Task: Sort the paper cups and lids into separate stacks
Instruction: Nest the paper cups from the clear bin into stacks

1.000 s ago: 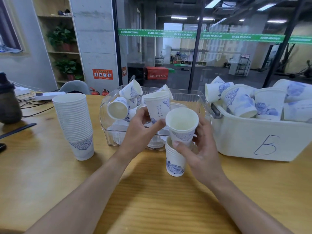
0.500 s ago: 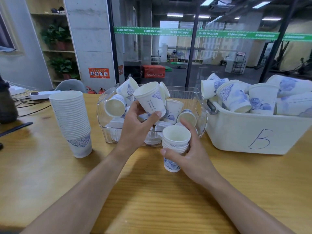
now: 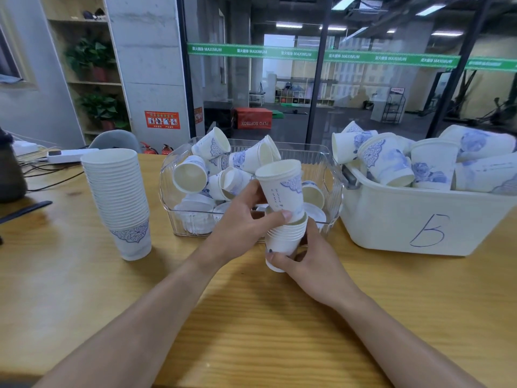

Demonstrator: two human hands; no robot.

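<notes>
Paper cup [image 3: 282, 189] pinched by the left hand [image 3: 240, 231].
Its base sits in the short stack [image 3: 284, 239] that the right hand [image 3: 313, 264] grips.

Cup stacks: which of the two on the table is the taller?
The tall cup stack standing free at the left; the short cup stack, held by the right hand, is far lower.
</notes>
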